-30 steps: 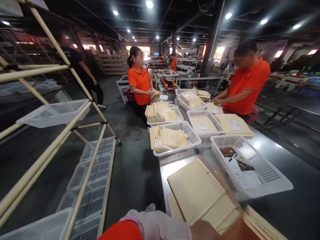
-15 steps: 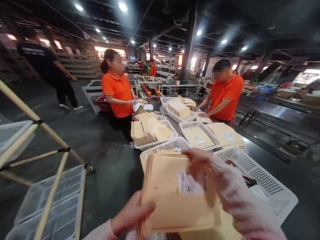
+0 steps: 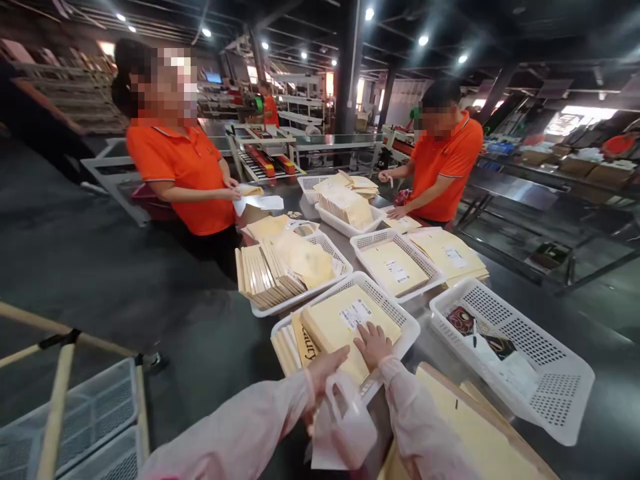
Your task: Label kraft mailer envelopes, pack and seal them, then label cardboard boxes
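Note:
A stack of tan padded envelopes (image 3: pixel 320 320) lies in a white perforated basket (image 3: pixel 407 327), the top one bearing a white printed label. My right hand (image 3: pixel 375 345) is spread flat on the top envelope, fingers apart. At the near corner of the stack is my left hand (image 3: pixel 325 370), fingers stretched out and gripping nothing visible; part of it is hidden. A curled white strip of paper or plastic (image 3: pixel 353 427) is just below my left hand. More envelopes, one with black lettering (image 3: pixel 304 343), stand on edge at the basket's left side.
Farther baskets hold more envelopes (image 3: pixel 265 273). A white basket (image 3: pixel 565 400) with dark packets stands at right, near a large envelope pile (image 3: pixel 475 427). Two co-workers in orange shirts (image 3: pixel 183 180) (image 3: pixel 445 167) stand across the metal table. A pole rack (image 3: pixel 60 400) is at left.
The envelope stack, held up in front of me before, now lies in the basket. My left hand has let go of its edge. My right hand has come down onto it. The view has shifted right.

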{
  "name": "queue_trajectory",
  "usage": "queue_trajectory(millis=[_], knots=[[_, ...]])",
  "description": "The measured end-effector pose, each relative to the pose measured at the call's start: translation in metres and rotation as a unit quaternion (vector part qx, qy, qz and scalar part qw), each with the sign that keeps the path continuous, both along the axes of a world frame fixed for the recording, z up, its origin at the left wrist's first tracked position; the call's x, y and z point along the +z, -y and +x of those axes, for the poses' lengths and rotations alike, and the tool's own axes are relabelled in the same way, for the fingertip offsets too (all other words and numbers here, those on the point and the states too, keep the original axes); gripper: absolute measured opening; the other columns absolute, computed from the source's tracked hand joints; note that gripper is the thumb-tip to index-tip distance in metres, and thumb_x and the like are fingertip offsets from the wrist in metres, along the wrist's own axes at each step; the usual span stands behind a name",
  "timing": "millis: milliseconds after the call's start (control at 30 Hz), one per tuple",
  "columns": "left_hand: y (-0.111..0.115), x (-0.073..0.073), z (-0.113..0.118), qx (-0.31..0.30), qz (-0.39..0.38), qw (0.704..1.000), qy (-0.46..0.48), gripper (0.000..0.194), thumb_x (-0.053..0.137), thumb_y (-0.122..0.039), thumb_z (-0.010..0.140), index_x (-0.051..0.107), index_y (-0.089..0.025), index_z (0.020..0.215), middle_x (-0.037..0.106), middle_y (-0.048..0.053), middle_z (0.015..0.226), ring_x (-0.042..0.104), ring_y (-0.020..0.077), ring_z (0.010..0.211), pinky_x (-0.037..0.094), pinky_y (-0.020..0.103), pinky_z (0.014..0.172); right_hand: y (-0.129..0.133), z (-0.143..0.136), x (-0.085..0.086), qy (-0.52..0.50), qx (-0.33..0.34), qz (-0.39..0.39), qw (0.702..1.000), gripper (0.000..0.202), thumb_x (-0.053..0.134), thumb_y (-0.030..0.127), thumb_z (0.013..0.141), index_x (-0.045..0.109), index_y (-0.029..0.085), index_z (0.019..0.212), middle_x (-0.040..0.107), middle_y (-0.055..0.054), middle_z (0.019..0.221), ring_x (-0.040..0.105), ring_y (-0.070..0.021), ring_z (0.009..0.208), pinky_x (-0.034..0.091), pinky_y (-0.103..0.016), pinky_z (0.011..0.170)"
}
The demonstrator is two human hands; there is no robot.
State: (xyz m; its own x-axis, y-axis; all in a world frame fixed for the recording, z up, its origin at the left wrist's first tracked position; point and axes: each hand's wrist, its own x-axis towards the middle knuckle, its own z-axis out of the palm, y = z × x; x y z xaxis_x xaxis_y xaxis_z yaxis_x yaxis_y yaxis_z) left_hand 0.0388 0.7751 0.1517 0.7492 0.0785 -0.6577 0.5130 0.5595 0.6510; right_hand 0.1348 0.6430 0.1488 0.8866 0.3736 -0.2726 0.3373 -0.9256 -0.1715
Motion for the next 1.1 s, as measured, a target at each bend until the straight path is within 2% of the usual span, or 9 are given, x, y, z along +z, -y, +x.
queue_trajectory(millis=[133, 200, 367, 533, 733, 833, 933, 1000, 1100], knots=[[-0.032, 0.03, -0.041, -0.122, 0.008, 0.992, -0.041, 0.036, 0.071, -0.043, 0.078, 0.067, -0.007, 0.081, 0.071, 0.011, 0.066, 0.06, 0.018, 0.052, 0.046, 0.028, 0.053, 0.009, 0.006, -0.006, -0.007, 0.001, 0.027, 1.0, 0.054, 0.041, 0.047, 0.095, 0.039, 0.029, 0.146, 0.027, -0.008, 0.159, 0.018, -0.0334, 0.146, 0.019, -0.061, 0.112], [-0.047, 0.056, -0.066, -0.175, 0.048, 0.983, -0.016, 0.043, 0.073, -0.051, 0.074, 0.067, -0.009, 0.075, 0.071, 0.01, 0.063, 0.051, 0.0126, 0.045, 0.037, 0.024, 0.047, 0.004, 0.001, 0.008, -0.007, -0.006, 0.157, 0.988, 0.059, 0.045, 0.049, 0.092, 0.041, 0.023, 0.145, 0.026, -0.013, 0.159, 0.011, -0.034, 0.147, 0.012, -0.062, 0.114], [-0.037, 0.142, -0.087, -0.107, -0.012, 0.976, 0.189, 0.062, 0.043, -0.065, 0.088, 0.05, -0.017, 0.05, 0.042, -0.002, 0.039, 0.039, 0.0081, 0.041, 0.031, 0.019, 0.046, -0.018, -0.061, 0.057, -0.234, 0.14, 0.457, 0.847, 0.083, 0.024, 0.078, 0.086, 0.059, 0.015, 0.127, 0.065, -0.015, 0.118, 0.057, -0.0292, 0.117, 0.043, -0.047, 0.102], [-0.039, 0.193, -0.067, 0.003, -0.075, 0.93, 0.359, 0.068, 0.03, -0.068, 0.091, 0.038, -0.019, 0.045, 0.027, -0.004, 0.038, 0.031, 0.0078, 0.036, 0.031, 0.02, 0.043, 0.007, -0.123, 0.086, -0.449, 0.221, 0.476, 0.723, 0.077, 0.082, 0.069, 0.044, 0.07, 0.015, 0.098, 0.069, -0.004, 0.084, 0.063, -0.0199, 0.078, 0.053, -0.033, 0.076], [-0.054, 0.186, -0.066, 0.043, 0.123, 0.863, 0.487, 0.049, 0.065, -0.064, 0.071, 0.06, -0.017, 0.06, 0.046, -0.004, 0.049, 0.043, 0.0082, 0.046, 0.034, 0.021, 0.049, 0.072, -0.137, 0.09, -0.406, 0.122, 0.459, 0.781, 0.052, 0.083, 0.053, 0.054, 0.069, 0.014, 0.086, 0.066, -0.001, 0.077, 0.057, -0.014, 0.07, 0.047, -0.026, 0.067], [-0.033, 0.177, -0.077, -0.16, 0.336, 0.817, 0.44, 0.049, 0.081, -0.053, 0.057, 0.074, -0.019, 0.092, 0.069, 0.0, 0.077, 0.057, 0.0129, 0.069, 0.038, 0.02, 0.061, 0.093, -0.142, 0.095, -0.327, 0.139, 0.421, 0.834, 0.046, 0.077, 0.054, 0.06, 0.066, 0.015, 0.081, 0.061, 0.002, 0.071, 0.052, -0.0126, 0.066, 0.041, -0.025, 0.06], [-0.001, 0.162, -0.091, -0.415, 0.552, 0.633, 0.349, 0.06, 0.082, -0.051, 0.055, 0.073, -0.03, 0.11, 0.07, -0.005, 0.076, 0.058, 0.0146, 0.073, 0.034, 0.021, 0.064, 0.107, -0.148, 0.11, -0.221, 0.194, 0.307, 0.905, 0.03, 0.074, 0.042, 0.063, 0.059, 0.016, 0.066, 0.048, 0.006, 0.058, 0.042, -0.009, 0.059, 0.03, -0.023, 0.054], [0.017, 0.148, -0.098, -0.496, 0.583, 0.551, 0.331, 0.042, 0.078, -0.052, 0.062, 0.077, -0.028, 0.096, 0.065, -0.005, 0.062, 0.054, 0.0129, 0.062, 0.03, 0.022, 0.059, 0.115, -0.154, 0.123, -0.173, 0.212, 0.211, 0.938, 0.027, 0.074, 0.031, 0.063, 0.052, 0.017, 0.057, 0.039, 0.008, 0.051, 0.036, -0.0073, 0.055, 0.024, -0.023, 0.052], [0.033, 0.13, -0.102, -0.528, 0.524, 0.541, 0.393, 0.032, 0.071, -0.049, 0.072, 0.072, -0.02, 0.06, 0.055, -0.003, 0.053, 0.047, 0.0116, 0.057, 0.031, 0.024, 0.058, 0.125, -0.161, 0.141, -0.152, 0.223, 0.119, 0.955, 0.033, 0.077, 0.025, 0.062, 0.046, 0.017, 0.053, 0.032, 0.01, 0.048, 0.03, -0.0058, 0.051, 0.018, -0.025, 0.05]])
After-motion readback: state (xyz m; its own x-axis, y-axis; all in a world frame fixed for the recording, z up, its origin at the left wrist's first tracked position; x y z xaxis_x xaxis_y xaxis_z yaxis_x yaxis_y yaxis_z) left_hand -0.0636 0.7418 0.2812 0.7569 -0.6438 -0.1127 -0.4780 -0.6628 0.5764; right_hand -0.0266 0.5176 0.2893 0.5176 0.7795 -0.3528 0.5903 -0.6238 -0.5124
